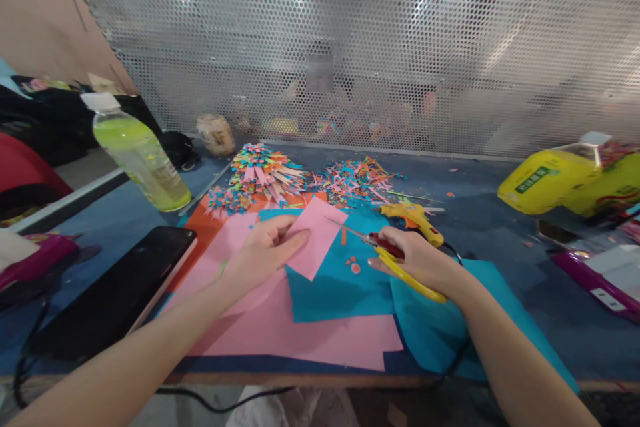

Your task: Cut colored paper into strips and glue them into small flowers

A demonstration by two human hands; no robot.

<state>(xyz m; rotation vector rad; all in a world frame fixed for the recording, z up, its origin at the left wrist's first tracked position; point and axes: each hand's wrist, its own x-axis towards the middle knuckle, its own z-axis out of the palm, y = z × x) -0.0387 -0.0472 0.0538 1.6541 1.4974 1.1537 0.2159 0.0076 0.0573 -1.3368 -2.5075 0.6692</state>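
Observation:
My left hand (pixel 273 243) pinches the left edge of a small pink paper piece (pixel 317 233), held above the larger sheets. In my right hand (pixel 413 257) are scissors (pixel 410 278) with yellow and red handles. Their blades point left and reach the upper right part of the pink piece. Beneath lie a blue sheet (pixel 330 303) and a larger pink sheet (pixel 280 340), with an orange sheet (pixel 203 220) at the left. Small round paper bits (pixel 354 267) rest on the blue sheet.
Behind the sheets stand a paper-strip cone (pixel 265 173) and loose strips (pixel 355 180). A yellow glue gun (pixel 415 219) lies near my right hand. A bottle (pixel 143 160) and black phone (pixel 120 287) are left; yellow packaging (pixel 545 180) is right. Perforated metal (pixel 350 33) borders the back.

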